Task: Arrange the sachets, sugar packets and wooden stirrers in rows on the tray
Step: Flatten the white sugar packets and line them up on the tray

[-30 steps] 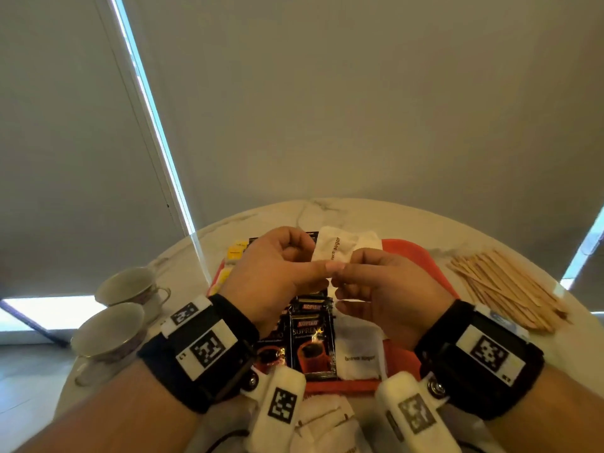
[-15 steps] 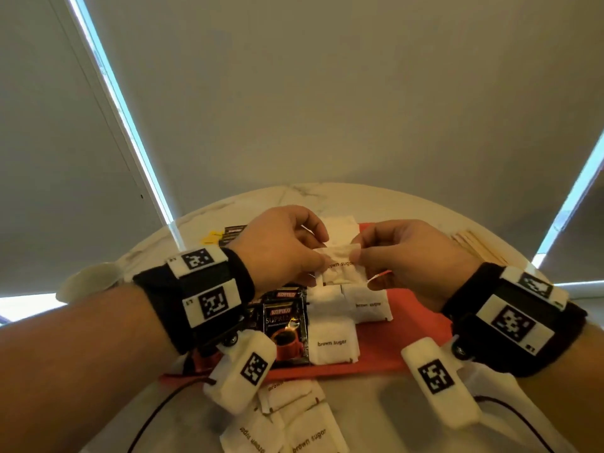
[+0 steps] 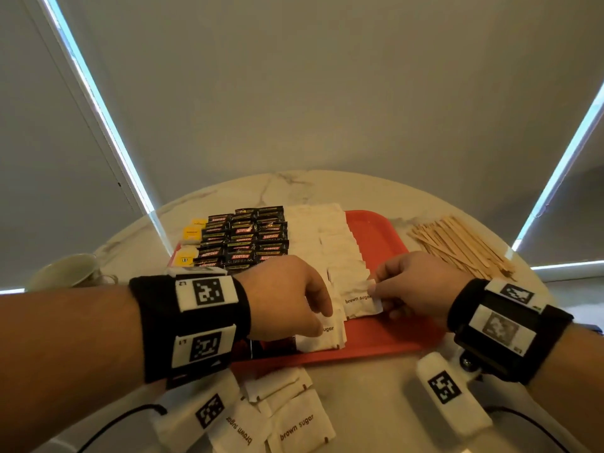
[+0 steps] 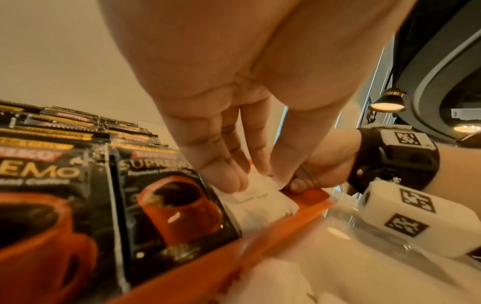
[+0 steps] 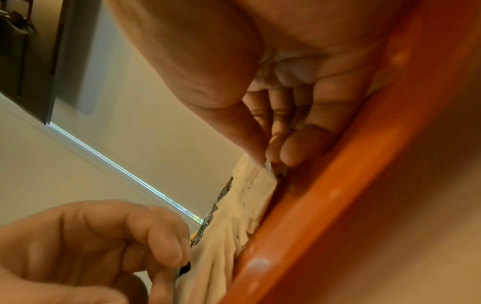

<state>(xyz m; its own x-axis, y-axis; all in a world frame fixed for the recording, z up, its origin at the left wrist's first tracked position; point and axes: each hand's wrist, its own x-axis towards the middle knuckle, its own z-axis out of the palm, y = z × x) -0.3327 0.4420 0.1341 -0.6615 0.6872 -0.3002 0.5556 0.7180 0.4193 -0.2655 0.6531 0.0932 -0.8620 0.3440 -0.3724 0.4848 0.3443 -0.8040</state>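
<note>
The white paper brown-sugar packet (image 3: 359, 301), lifted half a second ago, now lies on the red plastic tray (image 3: 376, 335), extending its row; right hand (image 3: 413, 289) pinches its edge, left hand (image 3: 287, 297) rests open-fingered on the neighbouring packet (image 3: 323, 335).

We see bare red tray (image 3: 376, 237) floor right of the sugar packets (image 3: 340, 256); wooden stirrers (image 3: 464, 243) crowd the table beyond.

Dim, warm indoor light fills all three views. In the head view, thin bright daylight strips (image 3: 98, 109) run from 11 o'clock and glow at 3 o'clock past the drawn blinds (image 3: 310, 93); straight lines bow toward the edges. The left wrist view shows lit lamps (image 4: 387, 102) at 2 o'clock and a blurred foreground. The right wrist view is soft, with the tray rim (image 5: 364, 185) smeared.
</note>
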